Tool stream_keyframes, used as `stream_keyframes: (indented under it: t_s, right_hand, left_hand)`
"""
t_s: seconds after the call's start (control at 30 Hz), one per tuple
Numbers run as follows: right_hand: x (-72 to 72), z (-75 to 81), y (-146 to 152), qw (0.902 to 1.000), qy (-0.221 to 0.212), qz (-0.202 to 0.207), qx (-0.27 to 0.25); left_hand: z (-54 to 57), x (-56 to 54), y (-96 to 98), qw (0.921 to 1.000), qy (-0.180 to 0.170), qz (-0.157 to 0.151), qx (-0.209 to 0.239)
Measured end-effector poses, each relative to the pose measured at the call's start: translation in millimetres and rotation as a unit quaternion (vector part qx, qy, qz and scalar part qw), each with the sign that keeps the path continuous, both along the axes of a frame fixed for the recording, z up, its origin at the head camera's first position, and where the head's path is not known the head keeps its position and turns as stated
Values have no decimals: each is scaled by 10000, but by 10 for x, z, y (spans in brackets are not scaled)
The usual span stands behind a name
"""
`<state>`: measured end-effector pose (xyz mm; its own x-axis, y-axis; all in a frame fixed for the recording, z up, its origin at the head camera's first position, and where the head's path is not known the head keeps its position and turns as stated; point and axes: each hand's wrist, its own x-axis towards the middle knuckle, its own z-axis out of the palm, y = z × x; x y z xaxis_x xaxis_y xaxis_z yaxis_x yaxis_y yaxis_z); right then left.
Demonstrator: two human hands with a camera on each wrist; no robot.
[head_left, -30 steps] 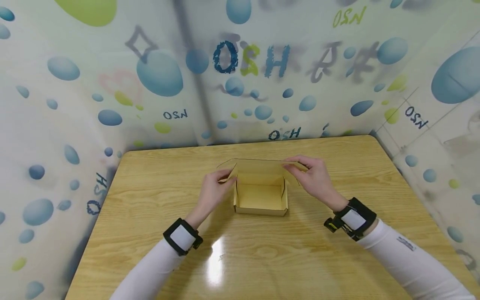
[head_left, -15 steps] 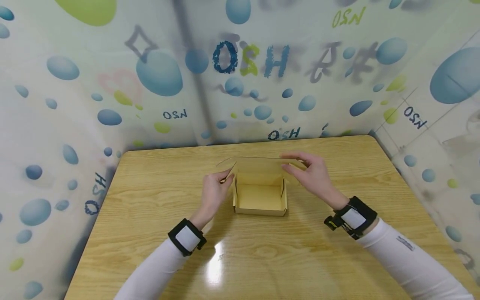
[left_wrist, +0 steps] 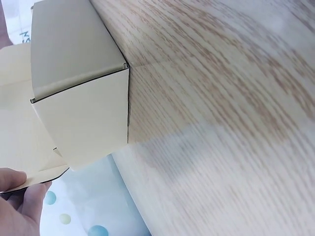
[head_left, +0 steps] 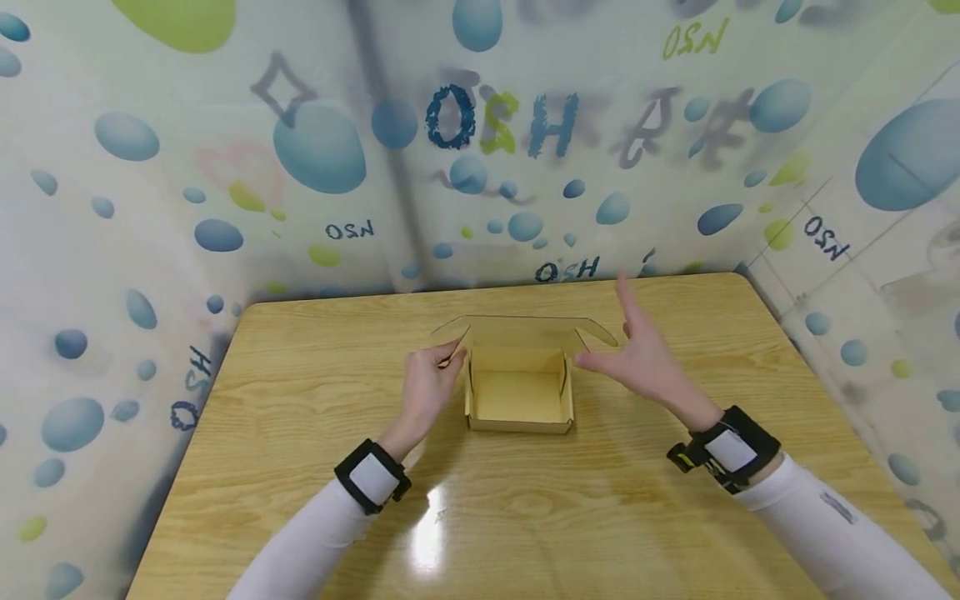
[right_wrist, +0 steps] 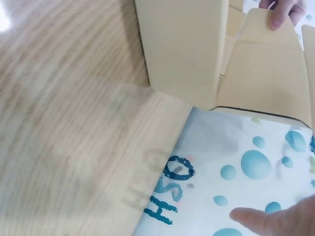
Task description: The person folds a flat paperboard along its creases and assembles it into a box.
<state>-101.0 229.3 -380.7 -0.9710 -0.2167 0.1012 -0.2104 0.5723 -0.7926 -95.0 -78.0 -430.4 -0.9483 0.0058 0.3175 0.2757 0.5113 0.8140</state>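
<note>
An open cardboard box (head_left: 519,426) stands on the table, its plain tan inside facing up. Its lid (head_left: 525,332) is raised at the back, with side flaps angled outward. My left hand (head_left: 426,387) pinches the lid's left side flap (left_wrist: 47,174) between thumb and fingers, close by the box's left wall. On the other side, my right hand (head_left: 648,358) holds nothing. Its thumb points toward the right side flap (head_left: 597,332), and a finger extends toward the wall. In the right wrist view, one right-hand finger (right_wrist: 256,219) shows apart from the cardboard.
The wood-grain table (head_left: 525,517) reaches back to a patterned wall covering (head_left: 517,192) with blue and green drops. A glare patch (head_left: 427,533) shines in front of the box. Each wrist wears a black strap with a camera.
My right hand has let go of the lid's right flap, spread its fingers and moved right. The left hand keeps its pinch, after a small shift; the box has hardly moved.
</note>
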Motion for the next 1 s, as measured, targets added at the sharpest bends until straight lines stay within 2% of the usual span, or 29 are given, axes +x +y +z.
stream_keyframes:
  t_s: [0.17,0.37,0.5,0.57,0.67,0.83,0.9,1.0]
  right_hand:
    - [84,-91,-11,9994,-127,-65,316]
    - [144,-198,-38,9989,-341,-2,314]
    - [190,-243,-73,9992,-306,44,255]
    - [218,-263,-87,9994,-107,-5,318]
    - [242,-298,-98,9973,479,-145,543]
    - [244,-316,-130,9844,1521,-235,852]
    - [239,-312,-153,9796,1771,-217,926]
    - [232,-309,-192,9776,1891,-181,904]
  left_hand:
    - [-5,1,-3,10000,40,-8,-5]
    - [-8,5,-10,10000,41,-35,2]
    - [-12,4,-7,10000,27,-12,-13]
    - [-13,3,-3,10000,20,0,-12]
    - [-8,5,6,10000,-18,33,1]
    - [10,7,22,9999,-61,97,-24]
    - [19,9,28,9999,-79,118,-36]
    - [28,9,35,9998,-101,141,-33]
